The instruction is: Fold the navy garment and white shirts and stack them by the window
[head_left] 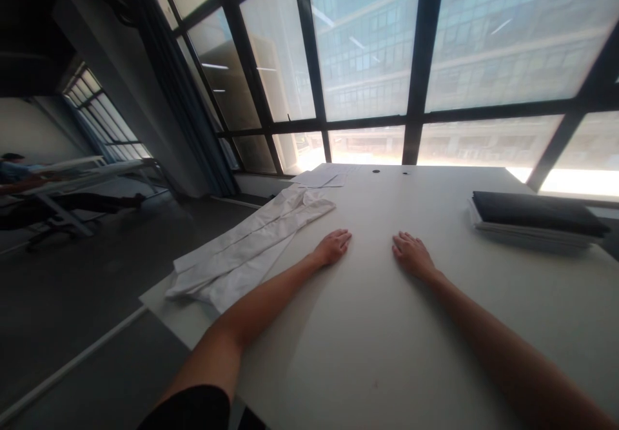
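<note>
Resting both hands flat on a wide, smooth white tabletop (367, 327). Left hand (333, 247): palm down, fingers extended and close together, pointing away and to the right. Right hand (412, 254): palm down, fingers extended and slightly spread, angled away and to the left. Both flat, gripping nothing; strip of bare tabletop between them. Arms reach in from the near side, short black sleeve (193, 407) visible on the left one.

Left-hand side: long, wrinkled white fabric piece (242, 243), laid lengthwise along the table's left edge, creases running along it. It's the item nearest the left hand, which sits apart from it, just beside. Left forearm overlaps its near end in view; can't tell if they touch. Flat white paper sheets (333, 178) lie by its far end; can't tell whether they make contact.

Right-hand side: flat, folded stack, black on top with white layers below (536, 211), near the table's right side, well apart from the right hand. Material unclear. Small round dark disc (376, 171) near the far edge.

Background: large dark-framed windows (365, 43) behind the table, dark blue curtain (178, 82) on the left. Another person (19, 171) at a long pale table (97, 175), far left; too dim for hand detail.
</note>
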The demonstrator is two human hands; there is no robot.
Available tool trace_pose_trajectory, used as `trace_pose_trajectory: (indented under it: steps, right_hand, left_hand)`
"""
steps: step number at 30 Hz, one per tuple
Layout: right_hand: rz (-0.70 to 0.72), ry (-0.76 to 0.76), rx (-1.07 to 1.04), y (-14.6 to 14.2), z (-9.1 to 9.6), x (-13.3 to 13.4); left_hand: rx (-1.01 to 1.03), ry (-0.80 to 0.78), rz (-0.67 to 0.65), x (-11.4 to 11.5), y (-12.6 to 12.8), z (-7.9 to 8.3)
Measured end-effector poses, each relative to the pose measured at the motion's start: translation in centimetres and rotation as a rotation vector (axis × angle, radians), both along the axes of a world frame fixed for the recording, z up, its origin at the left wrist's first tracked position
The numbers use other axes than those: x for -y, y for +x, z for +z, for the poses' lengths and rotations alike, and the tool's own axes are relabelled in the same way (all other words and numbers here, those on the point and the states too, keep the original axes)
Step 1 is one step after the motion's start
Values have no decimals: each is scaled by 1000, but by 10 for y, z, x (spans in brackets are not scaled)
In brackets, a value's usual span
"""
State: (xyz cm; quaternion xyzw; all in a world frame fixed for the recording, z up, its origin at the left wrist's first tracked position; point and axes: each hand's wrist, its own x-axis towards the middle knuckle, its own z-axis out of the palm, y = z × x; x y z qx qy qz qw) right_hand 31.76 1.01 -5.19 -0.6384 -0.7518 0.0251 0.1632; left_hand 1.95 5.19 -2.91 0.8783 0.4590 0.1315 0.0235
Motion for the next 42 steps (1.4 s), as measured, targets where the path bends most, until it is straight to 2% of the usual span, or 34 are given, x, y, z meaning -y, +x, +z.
trace_pose_trajectory:
  steps: [2,5,9,12,15,19,23,26,29,32,35,37,39,42]
  right_hand:
    - [0,9,0,-1,0,0]
    - [1,28,12,-3,1,2]
    - [18,52,34,-4,0,2]
    - [25,59,48,-3,-3,0]
    - [31,73,63,0,-7,-3]
    - [55,98,81,2,-10,-5]
    - [75,109,111,5,-11,-5]
    - [77,110,124,6,-13,-5]
    - [60,115,123,7,-17,-8]
    - [50,113,106,6,-21,-10]
    - [38,108,86,4,-20,-10]
    - [27,106,84,3,-19,-9]
    - [25,100,87,2,-17,-8]
    - [33,92,86,0,-14,-6]
  left_hand:
    - [-88,24,7,9,-32,6]
    - [-178,95,115,19,-86,18]
    - [-168,161,328,26,-159,33]
    - [-123,144,375,32,-207,39]
    - [-121,93,361,45,-243,39]
    - [-140,59,364,65,-269,39]
    - [-170,24,386,81,-278,41]
    - [-215,21,481,89,-278,48]
    - [-277,-1,563,90,-275,66]
    - [-313,7,573,80,-265,94]
    - [-313,19,543,63,-246,122]
    - [-306,10,505,52,-226,136]
    - [-297,4,468,42,-200,143]
    - [-276,16,431,33,-152,144]
